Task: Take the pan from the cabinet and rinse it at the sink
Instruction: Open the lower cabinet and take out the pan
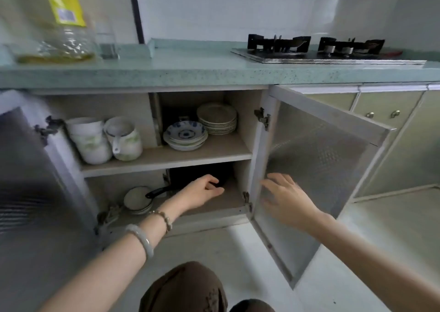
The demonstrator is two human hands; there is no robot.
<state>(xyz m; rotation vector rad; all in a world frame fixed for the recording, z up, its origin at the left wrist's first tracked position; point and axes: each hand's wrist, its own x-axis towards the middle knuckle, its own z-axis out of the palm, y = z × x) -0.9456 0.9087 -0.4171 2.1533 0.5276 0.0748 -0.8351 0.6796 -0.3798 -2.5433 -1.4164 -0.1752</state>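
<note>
Pan: we see the black pan (190, 175) on the lower shelf (228, 200) of the open cabinet, deep in shadow. Its long handle (158, 192) points left over a small stack of bowls (137, 198).
Left hand: our left hand (202, 192) is inside the lower compartment with its fingers curled at the pan's near edge. We cannot tell whether they have closed on the rim.
Right hand: our right hand (285, 195) hangs wide, fingers spread and holding nothing, just in front of the open right door (316, 154).
Step in hand: we judge it to be getting hold of the pan. Lifting it out and rinsing it are not yet done.
How to do it well: the handle looks like the surer grip, so we would either move the left hand onto it or let the right hand come in to steady the rim. We would draw the pan straight toward us and keep it low and level.
Watch for: the handle lies just beside the bowls, so swinging the pan left could knock them. Lifting too early could hit the upper shelf (190, 157), which carries plates (217, 117) and cups (90, 140).
Sink: it is not in view, so we would stand up only after the pan is past the door.
</note>
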